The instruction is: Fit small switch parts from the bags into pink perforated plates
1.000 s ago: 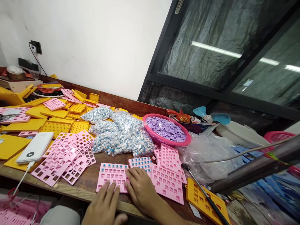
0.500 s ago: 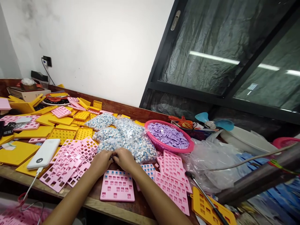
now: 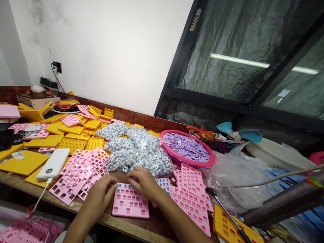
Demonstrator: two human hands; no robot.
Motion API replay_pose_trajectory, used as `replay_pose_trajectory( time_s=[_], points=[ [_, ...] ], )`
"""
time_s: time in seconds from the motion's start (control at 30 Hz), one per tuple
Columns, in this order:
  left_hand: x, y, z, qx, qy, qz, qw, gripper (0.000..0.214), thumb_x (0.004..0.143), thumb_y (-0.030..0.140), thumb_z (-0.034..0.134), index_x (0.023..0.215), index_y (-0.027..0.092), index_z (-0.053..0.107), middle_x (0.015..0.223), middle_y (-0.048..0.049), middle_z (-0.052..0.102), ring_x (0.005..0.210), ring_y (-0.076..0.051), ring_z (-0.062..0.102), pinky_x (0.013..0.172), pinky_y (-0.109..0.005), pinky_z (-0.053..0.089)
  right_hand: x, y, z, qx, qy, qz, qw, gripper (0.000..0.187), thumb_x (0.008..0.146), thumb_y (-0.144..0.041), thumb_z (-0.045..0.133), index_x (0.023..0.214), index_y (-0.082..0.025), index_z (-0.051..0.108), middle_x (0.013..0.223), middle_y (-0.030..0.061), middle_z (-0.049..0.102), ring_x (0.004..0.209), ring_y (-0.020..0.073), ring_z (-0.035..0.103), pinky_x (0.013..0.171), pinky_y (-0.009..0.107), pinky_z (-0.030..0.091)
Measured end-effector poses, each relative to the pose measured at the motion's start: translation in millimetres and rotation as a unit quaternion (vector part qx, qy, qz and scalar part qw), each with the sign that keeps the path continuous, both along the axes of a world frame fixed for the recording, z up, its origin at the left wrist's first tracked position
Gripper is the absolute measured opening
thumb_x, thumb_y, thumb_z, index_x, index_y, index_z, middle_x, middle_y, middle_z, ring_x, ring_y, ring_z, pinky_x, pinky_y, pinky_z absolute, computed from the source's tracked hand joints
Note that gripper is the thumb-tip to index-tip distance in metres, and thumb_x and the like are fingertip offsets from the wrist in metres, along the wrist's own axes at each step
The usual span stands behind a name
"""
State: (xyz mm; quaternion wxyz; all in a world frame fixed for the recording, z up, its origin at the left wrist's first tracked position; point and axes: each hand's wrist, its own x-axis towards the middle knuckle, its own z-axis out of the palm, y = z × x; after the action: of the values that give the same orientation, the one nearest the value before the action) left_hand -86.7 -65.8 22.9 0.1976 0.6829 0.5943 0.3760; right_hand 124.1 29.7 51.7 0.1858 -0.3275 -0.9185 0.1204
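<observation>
A pink plate with square holes [image 3: 131,205] lies near the table's front edge, a few small blue-topped pieces [image 3: 125,186] seated along its far row. My left hand [image 3: 103,192] is at the plate's far left corner, thumb and fingers curled together. Over the far edge is my right hand [image 3: 142,182], its fingers bent towards the thumb. Whatever small piece either hand may hold is too small or hidden to make out. Just beyond them rest clear bags of small blue and white pieces [image 3: 149,158]. A second plate with blue-topped pieces [image 3: 163,185] is partly behind my right forearm.
Stacked pink plates [image 3: 78,175] and a white power bank [image 3: 54,164] are on the left, with yellow plates [image 3: 22,162] beyond. To the right are a pink basket [image 3: 214,158] of purple pieces, more pink plates [image 3: 193,209], a black-headed rod [image 3: 225,212] and plastic bags [image 3: 235,175].
My hands have come back from the bags' front edge to the pink plate and moved apart. The whole view has shifted slightly, so things sit further right.
</observation>
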Motion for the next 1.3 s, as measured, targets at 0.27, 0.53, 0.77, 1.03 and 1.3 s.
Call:
replay_pose_trajectory(
  time_s=[0.27, 0.53, 0.77, 1.03, 1.3],
  points=[
    [17.5, -10.4, -44.3, 0.06, 0.162, 0.017, 0.985, 0.032, 0.105, 0.035, 0.041, 0.104, 0.026, 0.071, 0.098, -0.0053, 0.072, 0.089, -0.02, 0.07, 0.08, -0.031, 0.054, 29.8, -30.3, -33.5, 0.029, -0.023, 0.025, 0.999, 0.011, 0.093, -0.032, 0.072, 0.092, -0.022, 0.072, 0.088, 0.0036, 0.07, 0.085, 0.0194, 0.061, 0.074, 0.03, 0.041],
    [8.1, -8.1, -57.6, 0.092, 0.182, 0.004, 0.979, 0.024, 0.102, 0.032, 0.049, 0.102, 0.026, 0.073, 0.096, -0.0028, 0.075, 0.084, -0.017, 0.073, 0.076, -0.026, 0.057, 27.2, -27.4, -48.8, 0.042, 0.037, 0.013, 0.998, 0.01, 0.094, -0.029, 0.072, 0.098, -0.02, 0.072, 0.087, 0.0039, 0.07, 0.082, 0.0192, 0.06, 0.073, 0.031, 0.042],
    [9.8, -6.1, -53.8, 0.084, 0.138, -0.007, 0.987, 0.022, 0.1, 0.033, 0.054, 0.099, 0.028, 0.076, 0.101, -0.0037, 0.075, 0.09, -0.018, 0.072, 0.079, -0.025, 0.057, 43.9, -19.0, -33.4, -0.065, 0.019, 0.089, 0.994, 0.014, 0.088, -0.029, 0.08, 0.099, -0.023, 0.076, 0.094, 0.003, 0.073, 0.089, 0.0188, 0.065, 0.079, 0.028, 0.046],
    [26.1, -2.3, -53.1, 0.029, 0.128, 0.016, 0.991, 0.021, 0.098, 0.038, 0.058, 0.089, 0.027, 0.073, 0.091, -0.0015, 0.071, 0.085, -0.018, 0.069, 0.076, -0.028, 0.051, 34.3, -21.5, -40.4, -0.019, 0.062, 0.005, 0.998, 0.003, 0.091, -0.02, 0.074, 0.092, -0.019, 0.076, 0.089, 0.004, 0.072, 0.086, 0.0188, 0.063, 0.076, 0.029, 0.045],
    [24.3, -1.5, -44.5, -0.013, 0.107, 0.025, 0.994, 0.023, 0.097, 0.039, 0.06, 0.083, 0.026, 0.072, 0.089, -0.0001, 0.07, 0.082, -0.017, 0.068, 0.073, -0.028, 0.048, 29.4, -22.4, -40.2, 0.011, 0.038, -0.004, 0.999, 0.006, 0.093, -0.018, 0.071, 0.088, -0.019, 0.075, 0.087, 0.0031, 0.072, 0.084, 0.0182, 0.062, 0.074, 0.03, 0.043]
  ],
)
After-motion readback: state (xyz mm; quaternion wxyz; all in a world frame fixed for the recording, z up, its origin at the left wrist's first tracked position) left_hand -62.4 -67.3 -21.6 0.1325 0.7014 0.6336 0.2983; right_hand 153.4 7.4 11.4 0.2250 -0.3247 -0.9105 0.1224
